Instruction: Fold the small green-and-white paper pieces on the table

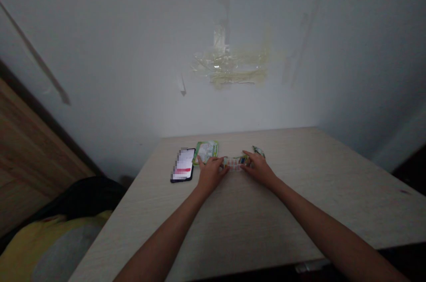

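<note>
A small printed wrapper (pixel 234 164), white with red and coloured print, stretches between my two hands near the middle of the table. My left hand (pixel 210 174) pinches its left end, thumb and fingers closed on the edge. At the opposite end, my right hand (pixel 260 170) has its thumb and fingers closed on the wrapper. Just behind my left hand lies a flat green and white packet (pixel 207 149), partly covered by the fingers. Beyond my right hand is a small green scrap (pixel 258 152), too small to identify.
A smartphone (pixel 185 164) with a lit, partly blurred screen lies left of the green packet. The pale wooden table (pixel 293 148) meets a wall with old tape (pixel 233 66) on it. Yellow and grey cloth (pixel 56 246) sits below the table's left edge.
</note>
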{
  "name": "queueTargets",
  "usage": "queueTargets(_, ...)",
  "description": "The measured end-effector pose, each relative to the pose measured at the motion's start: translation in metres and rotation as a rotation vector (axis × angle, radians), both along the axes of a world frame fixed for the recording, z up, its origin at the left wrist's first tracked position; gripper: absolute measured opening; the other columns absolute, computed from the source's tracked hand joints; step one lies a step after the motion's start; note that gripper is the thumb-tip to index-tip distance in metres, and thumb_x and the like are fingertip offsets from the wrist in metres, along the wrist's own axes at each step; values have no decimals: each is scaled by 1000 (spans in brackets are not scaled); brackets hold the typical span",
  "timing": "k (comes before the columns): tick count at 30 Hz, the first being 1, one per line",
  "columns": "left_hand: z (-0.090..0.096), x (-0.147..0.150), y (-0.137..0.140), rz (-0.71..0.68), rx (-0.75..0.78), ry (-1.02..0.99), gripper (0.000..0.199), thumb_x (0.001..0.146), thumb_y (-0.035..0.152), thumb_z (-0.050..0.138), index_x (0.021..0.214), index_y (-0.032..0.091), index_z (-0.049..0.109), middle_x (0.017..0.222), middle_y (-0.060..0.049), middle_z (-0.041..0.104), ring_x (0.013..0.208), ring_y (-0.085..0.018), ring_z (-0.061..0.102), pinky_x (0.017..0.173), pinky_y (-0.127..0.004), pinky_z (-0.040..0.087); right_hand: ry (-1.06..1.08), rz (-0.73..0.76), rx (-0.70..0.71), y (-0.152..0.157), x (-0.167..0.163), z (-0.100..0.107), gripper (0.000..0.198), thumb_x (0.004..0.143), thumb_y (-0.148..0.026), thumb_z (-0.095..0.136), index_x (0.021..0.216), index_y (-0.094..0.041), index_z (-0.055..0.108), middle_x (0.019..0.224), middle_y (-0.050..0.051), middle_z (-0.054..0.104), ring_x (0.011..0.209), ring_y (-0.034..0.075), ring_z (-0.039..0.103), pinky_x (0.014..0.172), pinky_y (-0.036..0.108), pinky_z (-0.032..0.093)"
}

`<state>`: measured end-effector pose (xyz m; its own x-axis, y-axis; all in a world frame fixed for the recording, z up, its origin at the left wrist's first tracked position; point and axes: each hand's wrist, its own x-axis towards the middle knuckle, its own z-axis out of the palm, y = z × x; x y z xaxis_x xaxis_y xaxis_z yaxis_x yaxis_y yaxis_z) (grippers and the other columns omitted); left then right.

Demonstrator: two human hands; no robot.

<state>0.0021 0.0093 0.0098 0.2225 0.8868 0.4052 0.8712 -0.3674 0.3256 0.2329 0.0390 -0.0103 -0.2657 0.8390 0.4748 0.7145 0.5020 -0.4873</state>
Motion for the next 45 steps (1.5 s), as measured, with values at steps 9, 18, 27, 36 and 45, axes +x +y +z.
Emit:
queueTargets(9,-5,9,3,42,8,72,58,88,40,55,142,28,36,120,-8,64,121,-27,52,112,-68,-2,-67,-74,-11,1,-6,-7,75,76,-34,71,142,-15,39,88,7,63,97,28,56,97,49,37)
queueTargets(18,-7,5,0,-23,-6,144,22,91,39,52,108,40,66,126,2,63,131,-29,40,105,-77,-3,-72,257,37,1,-2,-4,31,82,-29,66,112,-24,68,118,10,63,111,24,57,99,42,43)
queueTargets(27,-8,4,-5,-38,24,122,25,91,43,50,110,38,66,123,0,65,131,-31,40,104,-76,-9,-39,318,-29,-1,4,0,31,81,-30,69,111,-24,70,118,10,65,111,23,59,99,41,45)
queueTargets(36,-7,2,-4,-50,-12,120,27,88,49,54,111,40,65,124,1,65,131,-32,40,104,-77,-8,-26,319,-16,-5,2,3,26,82,-28,67,108,-23,71,116,10,66,109,23,60,98,39,47)
queueTargets(45,-9,3,-4,-42,14,115,25,88,46,55,109,39,66,122,1,66,130,-31,41,104,-77,-9,-101,323,41,-3,1,4,17,85,-30,65,97,-24,76,109,9,70,102,22,62,92,36,48)
